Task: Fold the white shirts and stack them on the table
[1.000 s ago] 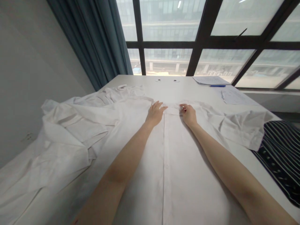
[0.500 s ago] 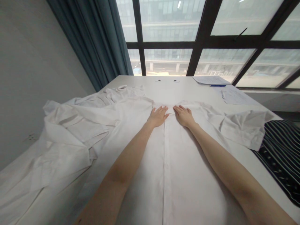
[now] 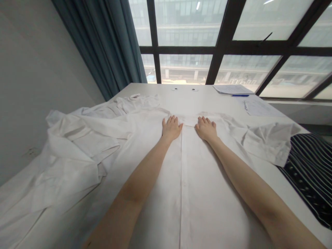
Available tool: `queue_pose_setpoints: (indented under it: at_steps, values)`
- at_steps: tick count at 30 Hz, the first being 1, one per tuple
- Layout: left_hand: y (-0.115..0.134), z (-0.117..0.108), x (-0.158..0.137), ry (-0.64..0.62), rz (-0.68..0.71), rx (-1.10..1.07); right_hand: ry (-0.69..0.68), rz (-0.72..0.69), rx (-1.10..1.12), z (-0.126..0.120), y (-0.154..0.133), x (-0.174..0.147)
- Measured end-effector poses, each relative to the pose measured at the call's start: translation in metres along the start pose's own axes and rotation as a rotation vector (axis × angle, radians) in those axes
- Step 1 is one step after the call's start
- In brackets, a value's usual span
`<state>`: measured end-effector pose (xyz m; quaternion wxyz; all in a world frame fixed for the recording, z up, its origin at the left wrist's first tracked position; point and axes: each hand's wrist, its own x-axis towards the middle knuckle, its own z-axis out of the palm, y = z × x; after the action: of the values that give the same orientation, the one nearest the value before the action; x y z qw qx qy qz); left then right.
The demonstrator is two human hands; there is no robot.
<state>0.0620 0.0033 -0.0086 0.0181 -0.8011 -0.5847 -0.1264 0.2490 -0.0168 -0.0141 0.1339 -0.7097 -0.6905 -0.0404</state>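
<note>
A white button-up shirt (image 3: 199,180) lies spread over the table, its collar end away from me and its button strip running down the middle. My left hand (image 3: 172,128) rests palm down on the cloth just left of the strip near the collar, thumb spread from the fingers. On the other side of the strip, my right hand (image 3: 206,128) lies on the shirt with its fingers stretched forward. Neither hand grips the fabric. One short sleeve reaches out to the right, creased.
More crumpled white clothing (image 3: 72,148) is heaped along the left side. Papers (image 3: 233,89) and a blue pen (image 3: 240,95) lie at the far right of the white table (image 3: 145,89). Black striped fabric (image 3: 311,173) sits at the right edge. A window and a blue curtain (image 3: 103,45) stand behind.
My hands have moved slightly apart: the left one a little to the left, the right one a little to the right. The shirt lies nearly as before.
</note>
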Motion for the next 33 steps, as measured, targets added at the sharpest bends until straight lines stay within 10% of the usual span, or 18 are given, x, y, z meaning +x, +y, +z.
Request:
queue_pose_setpoints:
  at_steps: [11,33]
  values:
    - [-0.001,0.000,0.002,-0.049,0.242,0.004,-0.110,-0.332,0.023,-0.005,-0.003,0.004]
    - [0.014,-0.004,0.012,-0.019,0.199,0.056,-0.085,-0.172,0.018,-0.002,-0.005,0.003]
